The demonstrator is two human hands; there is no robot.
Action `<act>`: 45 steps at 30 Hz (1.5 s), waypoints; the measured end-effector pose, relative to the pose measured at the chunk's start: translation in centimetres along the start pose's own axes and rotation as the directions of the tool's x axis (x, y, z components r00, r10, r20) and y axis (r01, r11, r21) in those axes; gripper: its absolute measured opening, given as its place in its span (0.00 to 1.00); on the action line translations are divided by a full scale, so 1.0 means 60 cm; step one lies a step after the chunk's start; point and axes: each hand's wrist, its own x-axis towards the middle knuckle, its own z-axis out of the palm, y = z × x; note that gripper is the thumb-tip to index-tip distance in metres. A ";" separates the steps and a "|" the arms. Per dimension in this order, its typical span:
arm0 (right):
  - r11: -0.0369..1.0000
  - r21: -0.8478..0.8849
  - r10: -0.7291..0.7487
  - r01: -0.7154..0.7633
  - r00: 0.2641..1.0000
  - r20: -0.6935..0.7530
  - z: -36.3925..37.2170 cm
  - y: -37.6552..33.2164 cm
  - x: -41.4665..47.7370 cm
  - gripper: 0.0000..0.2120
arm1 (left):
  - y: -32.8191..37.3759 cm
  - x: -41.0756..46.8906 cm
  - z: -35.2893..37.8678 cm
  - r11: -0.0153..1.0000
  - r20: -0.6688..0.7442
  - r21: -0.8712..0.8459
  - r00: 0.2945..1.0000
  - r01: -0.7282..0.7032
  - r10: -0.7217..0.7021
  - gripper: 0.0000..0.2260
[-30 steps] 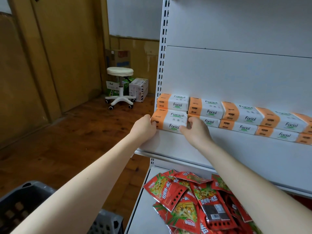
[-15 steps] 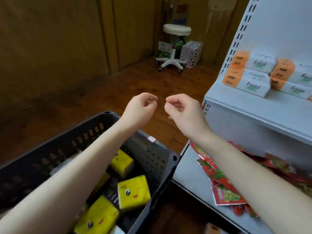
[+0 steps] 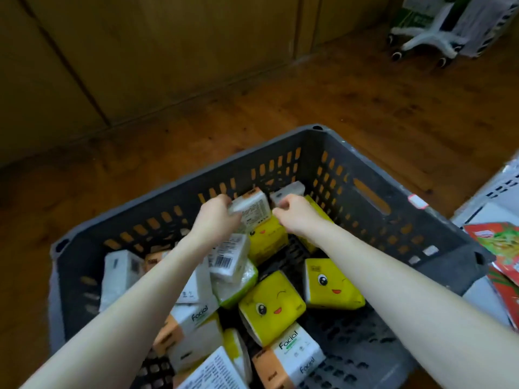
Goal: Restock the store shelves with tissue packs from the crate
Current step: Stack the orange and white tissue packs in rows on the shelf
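Tissue packs [image 3: 269,307] lie jumbled in the dark grey crate [image 3: 365,175] on the wooden floor [image 3: 365,108]; the crate's near edge is cut off by the bottom of the frame, and both forearms hide part of the heap. Blur softens the small print, so only the word "Facial" reads on some wrappers. At the crate's left wall a white pack [image 3: 118,273] stands on end, its neighbours half hidden under the left forearm. Next come white packs with orange ends and green lettering, and a barcoded pack [image 3: 230,256] lying label up. The left hand [image 3: 216,217] is at the far wall, fingers curled over the top edge of a white-and-orange pack [image 3: 252,206] that it grips, printed back toward the camera. Just beside it the right hand [image 3: 295,214] has its fingers bent at the edge of a plain white pack [image 3: 289,190]; whether it grips that pack or only touches it I cannot tell. Below the hands sit bright yellow packs [image 3: 328,284] printed with cartoon faces, one winking. The crate's right part shows bare slotted bottom. At the right edge a white shelf [image 3: 497,213] carrying red snack packets [image 3: 502,248] is cut off, as is a white wheeled stool base [image 3: 421,40] at the top.
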 end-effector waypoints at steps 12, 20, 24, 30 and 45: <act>0.868 0.444 0.183 -0.224 0.974 0.132 0.046 0.002 0.044 0.18 | 0.010 0.036 0.062 0.902 -0.045 0.413 0.987 -0.123 0.155 0.16; 0.827 0.534 0.219 -0.175 0.975 -0.021 -0.072 0.002 -0.020 0.24 | 0.100 -0.007 0.020 0.890 0.023 -0.379 0.959 -0.254 0.283 0.10; 0.866 0.498 0.064 -0.041 0.998 -0.028 -0.155 0.005 -0.093 0.15 | 0.139 -0.026 -0.005 0.816 -0.136 -0.516 0.966 -0.260 0.222 0.12; 0.891 0.439 -0.081 0.116 0.992 -0.097 -0.259 0.017 -0.207 0.09 | 0.233 -0.085 -0.032 0.540 0.171 -0.839 0.909 -0.067 0.379 0.10; 0.567 0.556 0.158 0.607 0.583 -0.797 -0.494 0.118 -0.405 0.20 | 0.587 -0.213 -0.008 0.213 0.011 -0.973 0.897 -0.092 0.442 0.07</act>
